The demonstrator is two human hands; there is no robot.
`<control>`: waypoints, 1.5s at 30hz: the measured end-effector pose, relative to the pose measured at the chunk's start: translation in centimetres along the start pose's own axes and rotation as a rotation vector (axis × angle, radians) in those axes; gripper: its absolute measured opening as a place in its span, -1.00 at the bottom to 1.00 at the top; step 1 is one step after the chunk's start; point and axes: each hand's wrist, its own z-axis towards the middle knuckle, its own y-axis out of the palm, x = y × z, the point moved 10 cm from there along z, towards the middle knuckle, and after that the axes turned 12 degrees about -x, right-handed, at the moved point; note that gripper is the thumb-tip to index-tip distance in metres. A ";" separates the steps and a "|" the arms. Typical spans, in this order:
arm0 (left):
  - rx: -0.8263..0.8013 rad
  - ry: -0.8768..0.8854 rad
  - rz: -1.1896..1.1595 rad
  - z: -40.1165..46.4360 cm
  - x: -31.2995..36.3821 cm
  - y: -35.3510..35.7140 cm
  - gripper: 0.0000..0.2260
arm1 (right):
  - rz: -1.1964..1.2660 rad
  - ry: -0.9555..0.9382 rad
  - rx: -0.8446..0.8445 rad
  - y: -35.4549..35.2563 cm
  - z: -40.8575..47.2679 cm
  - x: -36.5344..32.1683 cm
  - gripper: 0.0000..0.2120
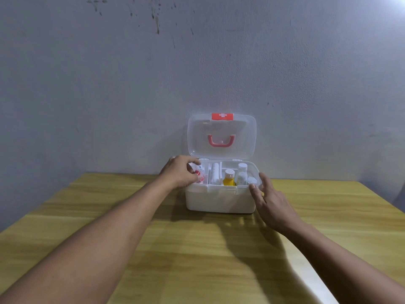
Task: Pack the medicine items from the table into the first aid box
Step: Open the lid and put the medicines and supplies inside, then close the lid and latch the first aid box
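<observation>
A white first aid box (220, 200) stands at the far side of the wooden table, its clear lid (221, 134) raised against the wall. Inside the tray are a white roll (215, 175), a yellow bottle with a white cap (229, 178) and white bottles (242, 172). My left hand (180, 172) is over the box's left compartment, fingers curled round a small white and red item (198, 173). At the box's right side my right hand (266, 198) is open, fingers straight and just beside the rim.
The wooden table (197, 249) runs from the wall to me, with its right edge at the lower right. A grey wall stands directly behind the box.
</observation>
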 end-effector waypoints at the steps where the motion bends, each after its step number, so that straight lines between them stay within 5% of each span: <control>1: -0.007 0.006 0.000 0.0 0.0 0.1 -0.72 | -0.003 0.000 0.001 0.0 0.0 0.0 -0.40; 7: 0.090 -0.004 0.016 -0.1 -0.2 0.1 -0.89 | -0.014 0.007 -0.004 0.0 0.0 0.1 -0.40; 15: 0.138 0.048 0.088 -0.2 0.0 -0.2 -0.70 | -0.028 0.017 -0.015 -0.2 0.1 -0.1 -0.40; 22: -0.128 -0.010 0.278 1.1 -1.3 4.4 -0.47 | -0.214 -0.066 0.141 -3.5 0.6 -3.0 -0.43; 35: -0.150 0.017 0.377 1.9 -1.4 5.0 -0.48 | -0.625 -0.304 0.301 -8.6 12.6 -15.4 -0.55; 40: -0.109 0.032 0.270 1.9 -1.9 4.6 -0.44 | -0.663 -0.273 0.312 -8.4 14.3 -15.4 -0.61; 45: 0.026 0.054 -0.178 -0.3 -2.4 3.5 -0.23 | -0.603 -0.334 0.382 -9.3 12.9 -15.8 -0.73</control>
